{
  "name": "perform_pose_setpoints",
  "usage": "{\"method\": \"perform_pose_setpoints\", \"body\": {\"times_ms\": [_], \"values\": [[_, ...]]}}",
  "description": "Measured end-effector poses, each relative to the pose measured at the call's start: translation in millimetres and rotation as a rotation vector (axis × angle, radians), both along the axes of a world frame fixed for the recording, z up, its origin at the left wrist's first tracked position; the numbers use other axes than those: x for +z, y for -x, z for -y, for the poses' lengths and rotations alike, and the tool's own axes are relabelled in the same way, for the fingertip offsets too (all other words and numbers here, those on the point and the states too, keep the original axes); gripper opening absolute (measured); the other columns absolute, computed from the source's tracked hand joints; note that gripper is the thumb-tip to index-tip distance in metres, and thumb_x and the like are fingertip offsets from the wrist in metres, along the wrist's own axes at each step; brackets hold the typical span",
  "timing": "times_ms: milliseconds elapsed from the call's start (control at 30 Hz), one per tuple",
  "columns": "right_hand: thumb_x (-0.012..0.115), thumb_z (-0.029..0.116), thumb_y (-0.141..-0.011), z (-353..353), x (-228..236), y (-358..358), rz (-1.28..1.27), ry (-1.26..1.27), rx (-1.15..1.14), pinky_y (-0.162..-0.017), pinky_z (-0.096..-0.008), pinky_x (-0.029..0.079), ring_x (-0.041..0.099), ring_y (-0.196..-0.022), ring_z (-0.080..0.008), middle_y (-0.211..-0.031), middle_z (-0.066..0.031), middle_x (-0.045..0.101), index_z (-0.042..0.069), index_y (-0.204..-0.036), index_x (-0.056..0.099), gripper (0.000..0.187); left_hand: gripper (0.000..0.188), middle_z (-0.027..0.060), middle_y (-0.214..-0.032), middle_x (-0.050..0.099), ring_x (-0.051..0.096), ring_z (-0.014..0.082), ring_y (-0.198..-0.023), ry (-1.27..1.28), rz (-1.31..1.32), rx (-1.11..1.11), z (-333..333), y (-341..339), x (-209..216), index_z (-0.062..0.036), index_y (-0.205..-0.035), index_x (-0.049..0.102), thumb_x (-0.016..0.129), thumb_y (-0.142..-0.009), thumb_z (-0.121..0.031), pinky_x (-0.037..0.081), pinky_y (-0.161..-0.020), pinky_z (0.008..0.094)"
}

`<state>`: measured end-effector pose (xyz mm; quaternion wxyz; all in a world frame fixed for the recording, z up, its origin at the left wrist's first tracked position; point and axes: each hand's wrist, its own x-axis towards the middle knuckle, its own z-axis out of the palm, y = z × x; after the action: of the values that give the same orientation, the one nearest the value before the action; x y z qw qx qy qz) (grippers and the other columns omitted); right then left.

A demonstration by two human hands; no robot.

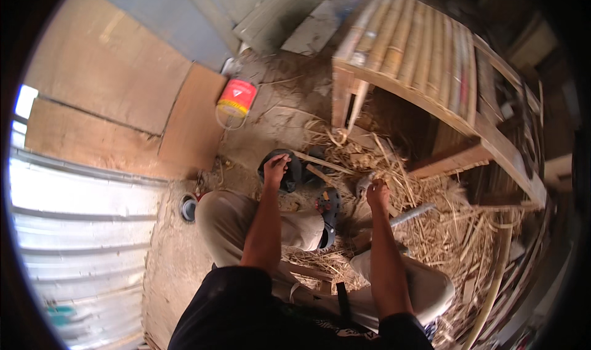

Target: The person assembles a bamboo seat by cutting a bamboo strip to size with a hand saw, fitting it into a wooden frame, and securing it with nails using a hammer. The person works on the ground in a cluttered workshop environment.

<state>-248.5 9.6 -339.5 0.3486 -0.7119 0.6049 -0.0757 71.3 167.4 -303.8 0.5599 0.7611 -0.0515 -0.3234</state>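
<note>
My left hand (275,169) is over a round black container (292,176) on the floor, its fingers curled. Whether it grips the rim or something small, I cannot make out. Further right, my right hand (377,194) is closed above the wood shavings (400,196), beside a small greyish object (363,185). What lies inside its fingers is hidden. A pale strip (323,163) runs between the two hands; I cannot tell whether either hand touches it. Below them is my foot in a dark clog (329,211). A grey bar-like piece (412,214) lies right of my right forearm.
A bamboo-slat bench (412,39) with a wooden frame stands at the far right. A red and yellow bucket (236,97) is at the far left, near plywood panels (111,73). Corrugated metal sheeting (80,245) lines the left. A bamboo pole (495,276) lies at right.
</note>
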Motion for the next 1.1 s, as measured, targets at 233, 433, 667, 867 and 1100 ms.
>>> {"method": "perform_pose_setpoints", "body": {"times_ms": [233,433,667,867,1100], "values": [[0.065,0.034,-0.089,-4,-52,41,-0.531,0.006,0.375,-0.105,-0.0605,0.032,0.040,-0.136,-0.0332,-0.147,-0.0153,0.040,0.012,-0.148,0.035,0.070,0.036,0.0072,-0.092,0.070,0.061,0.0130,-0.073,0.152,0.375,-0.370,36,95,50,-0.0009,-0.110,0.066,0.066,-0.095,-0.034,0.051,-0.065,0.0324],[0.058,0.031,-0.091,2,-36,38,-0.320,-0.149,0.314,-0.095,-0.0526,0.047,0.060,-0.114,-0.0384,-0.131,-0.0229,0.055,0.005,-0.138,0.046,0.054,0.023,0.0018,-0.093,0.065,0.059,0.0077,-0.081,0.584,0.270,-0.507,71,140,154,0.0021,-0.116,0.060,0.063,-0.097,-0.011,0.049,-0.071,0.0242],[0.066,0.043,-0.086,17,107,63,-0.134,-0.365,0.354,-0.069,-0.0440,0.055,0.069,-0.076,-0.0328,-0.083,-0.0194,0.068,0.006,-0.122,0.059,0.052,0.024,0.0009,-0.093,0.067,0.051,0.0026,-0.073,0.746,0.285,-0.390,109,145,248,0.0019,-0.119,0.064,0.062,-0.097,-0.009,0.045,-0.066,0.0190],[0.068,0.050,-0.083,15,230,124,-0.121,-0.437,0.281,-0.054,-0.0396,0.053,0.064,-0.054,-0.0262,-0.061,-0.0148,0.062,-0.002,-0.113,0.063,0.060,0.031,0.0018,-0.092,0.067,0.049,0.0044,-0.072,0.868,0.212,-0.494,177,177,302,0.0039,-0.122,0.063,0.067,-0.094,-0.009,0.042,-0.065,0.0198],[0.065,0.039,-0.089,-39,286,165,0.200,-0.265,-0.080,-0.051,-0.0356,0.047,0.060,-0.055,-0.0185,-0.067,-0.0085,0.062,-0.004,-0.093,0.060,0.044,0.021,0.0060,-0.093,0.072,0.064,0.0115,-0.093,0.753,0.752,-1.046,284,229,339,0.0020,-0.102,0.067,0.065,-0.095,-0.018,0.048,-0.088,0.0286]]}}
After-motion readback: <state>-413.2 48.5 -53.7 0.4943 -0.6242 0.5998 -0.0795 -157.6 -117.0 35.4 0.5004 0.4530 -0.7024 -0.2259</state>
